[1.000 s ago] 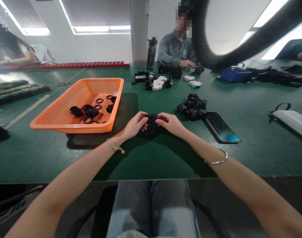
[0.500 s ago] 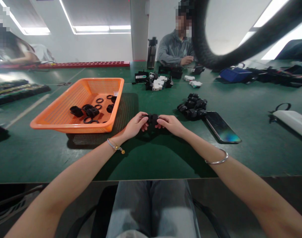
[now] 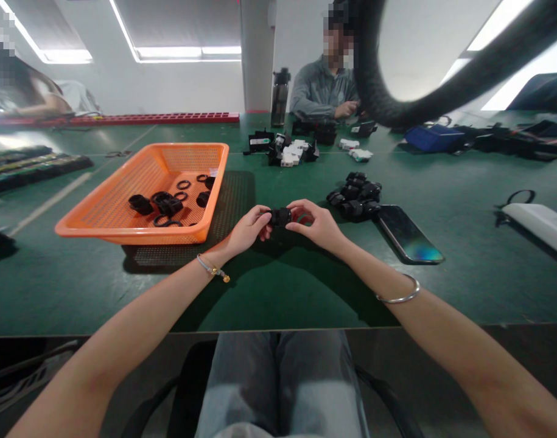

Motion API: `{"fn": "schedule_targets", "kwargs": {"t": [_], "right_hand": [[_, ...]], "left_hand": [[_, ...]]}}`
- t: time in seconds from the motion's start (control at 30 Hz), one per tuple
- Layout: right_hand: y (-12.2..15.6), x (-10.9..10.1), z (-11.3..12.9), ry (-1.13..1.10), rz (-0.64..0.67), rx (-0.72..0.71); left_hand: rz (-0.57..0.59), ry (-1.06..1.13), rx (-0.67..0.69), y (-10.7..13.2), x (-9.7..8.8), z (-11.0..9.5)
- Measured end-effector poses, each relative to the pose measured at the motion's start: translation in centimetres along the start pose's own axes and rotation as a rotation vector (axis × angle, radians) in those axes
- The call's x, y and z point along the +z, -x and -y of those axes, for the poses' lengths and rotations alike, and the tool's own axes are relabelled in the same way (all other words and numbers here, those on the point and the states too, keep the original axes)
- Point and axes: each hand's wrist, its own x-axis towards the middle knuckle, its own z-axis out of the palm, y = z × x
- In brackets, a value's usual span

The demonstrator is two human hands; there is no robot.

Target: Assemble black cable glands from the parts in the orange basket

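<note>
Over the table in front of me, a black cylindrical plastic fitting (image 3: pixel 280 217) lies level between both hands. Its left end is pinched between the thumb and fingers of my left hand (image 3: pixel 249 231). My right hand (image 3: pixel 318 228) curves its thumb and forefinger around the right end, with a gap between the fingers and the palm. Fingertips hide part of both ends. To the left, an orange basket (image 3: pixel 91 230) contains black rings (image 3: pixel 184 184) and several black sleeve-like parts (image 3: pixel 141 205). A pile of similar black fittings (image 3: pixel 355 194) lies beyond my right hand.
A phone (image 3: pixel 410 234) lies against the pile on the green table (image 3: pixel 278 292). White and black parts (image 3: pixel 294 152) sit farther back, near a dark bottle (image 3: pixel 280 97). A person (image 3: pixel 324 88) sits opposite. At right is a white case (image 3: pixel 540 222); a blurred black loop (image 3: pixel 388 109) crosses the upper view.
My right thumb and forefinger have spread from a tight pinch to a wider hold around the fitting's right end, uncovering more of it. My left hand has barely moved.
</note>
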Motion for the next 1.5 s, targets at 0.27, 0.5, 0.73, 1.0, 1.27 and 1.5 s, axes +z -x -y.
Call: {"fn": "schedule_targets", "kwargs": {"t": [0.27,0.5,0.73,1.0,1.27,1.5], "right_hand": [[0.0,0.13,-0.45,0.01,-0.014,0.061],[0.1,0.28,-0.35,-0.04,-0.011,0.099],[0.2,0.21,-0.25,-0.072,-0.007,0.059],[0.36,0.06,-0.1,-0.022,0.04,0.015],[0.27,0.02,-0.05,0.002,0.037,0.053],[0.17,-0.18,-0.06,0.078,0.028,0.079]], "left_hand": [[0.054,0.01,0.062,-0.06,-0.17,0.3],[0.062,0.0,0.068,-0.03,-0.09,0.2],[0.026,-0.014,0.028,0.0,0.2,0.06],[0.006,0.011,-0.004,-0.15,0.04,0.22],[0.028,0.019,0.029,0.0,-0.04,0.18],[0.049,0.006,0.068,0.07,-0.22,0.24]]}}
